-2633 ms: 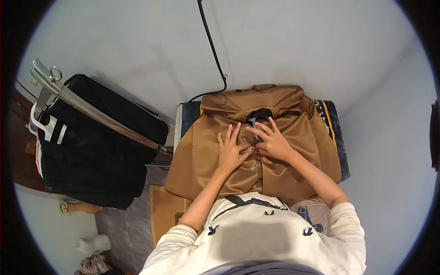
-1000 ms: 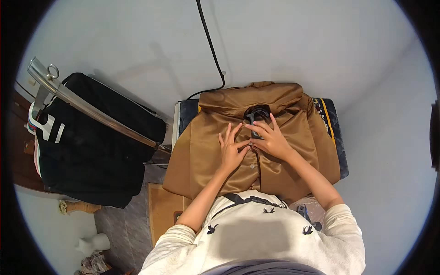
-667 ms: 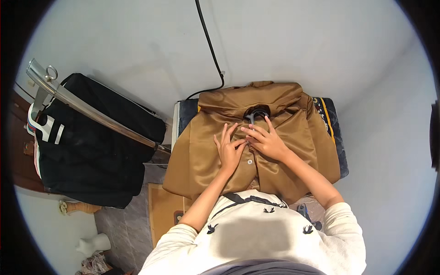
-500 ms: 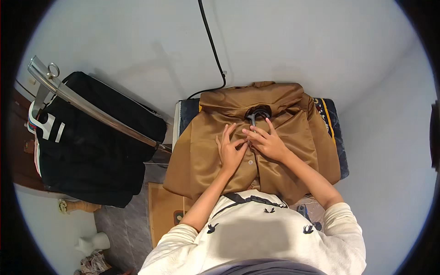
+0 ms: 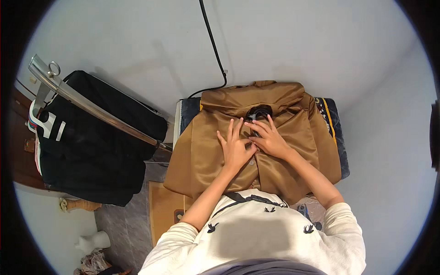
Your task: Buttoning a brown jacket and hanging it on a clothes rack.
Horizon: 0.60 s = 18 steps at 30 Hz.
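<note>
A shiny brown satin jacket (image 5: 201, 160) lies front up, its collar end away from me. Beside the front opening, my left hand (image 5: 235, 152) pinches the cloth with thumb and index finger while its other fingers stretch forward. My right hand (image 5: 272, 143) meets it from the other side, its thumb and fingertips on the opposite front edge, the other fingers spread. What lies between the fingertips is mostly hidden. Just below them shows a pale round button (image 5: 251, 162). In the dark neck opening sits a grey-black curved piece (image 5: 259, 112), partly covered by my right fingers.
Under the jacket is a table with a dark patterned cover (image 5: 338, 137). A black cable (image 5: 213, 41) runs down the wall behind it. At left, black garments (image 5: 101, 146) hang beside a metal rail (image 5: 91, 105) with a white hanger (image 5: 45, 123). A mat (image 5: 162, 206) lies on the floor.
My left hand has shifted right and slightly forward, its thumb now close to my right thumb. The right hand has closed in on the front edge. The jacket has barely moved.
</note>
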### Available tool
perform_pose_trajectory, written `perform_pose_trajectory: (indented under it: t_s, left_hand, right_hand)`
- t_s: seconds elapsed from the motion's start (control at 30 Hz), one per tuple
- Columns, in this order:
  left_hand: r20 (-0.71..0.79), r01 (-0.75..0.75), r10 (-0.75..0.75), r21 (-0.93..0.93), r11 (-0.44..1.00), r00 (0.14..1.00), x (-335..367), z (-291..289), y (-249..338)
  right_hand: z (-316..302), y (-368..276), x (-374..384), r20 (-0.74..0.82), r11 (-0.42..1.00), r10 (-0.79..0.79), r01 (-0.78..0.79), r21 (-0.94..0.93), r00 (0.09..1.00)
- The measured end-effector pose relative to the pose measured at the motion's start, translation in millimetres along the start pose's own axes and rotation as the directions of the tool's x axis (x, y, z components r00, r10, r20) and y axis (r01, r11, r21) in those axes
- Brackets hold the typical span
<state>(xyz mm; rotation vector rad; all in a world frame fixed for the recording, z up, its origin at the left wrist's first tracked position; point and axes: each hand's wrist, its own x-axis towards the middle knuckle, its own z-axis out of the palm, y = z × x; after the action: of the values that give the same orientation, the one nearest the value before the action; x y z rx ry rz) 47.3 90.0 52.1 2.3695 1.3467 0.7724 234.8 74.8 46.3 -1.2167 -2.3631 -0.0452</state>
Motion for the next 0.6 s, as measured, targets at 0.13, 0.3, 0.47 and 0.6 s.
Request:
perform_pose_trajectory:
  t_s: [0.13,0.3,0.47,0.6]
  left_hand:
    - [-0.072,-0.02,0.017,-0.04,0.999,0.997,-2,9,-5]
    - [-0.106,0.011,-0.029,-0.17,0.985,0.994,-4,13,-10]
    - [-0.079,0.066,-0.088,-0.245,0.967,0.993,-1,13,-14]
    - [-0.113,0.033,-0.057,-0.199,0.979,0.992,-3,13,-14]
  right_hand:
    - [-3,3,-1,0.02,0.997,0.02,-0.021,0.071,1.0]
    - [-19,1,5,0.086,0.994,0.049,-0.057,0.09,0.995]
    - [-24,6,5,0.067,0.977,0.106,-0.116,0.178,0.992]
    - [-22,3,8,0.052,0.972,0.125,-0.133,0.192,0.991]
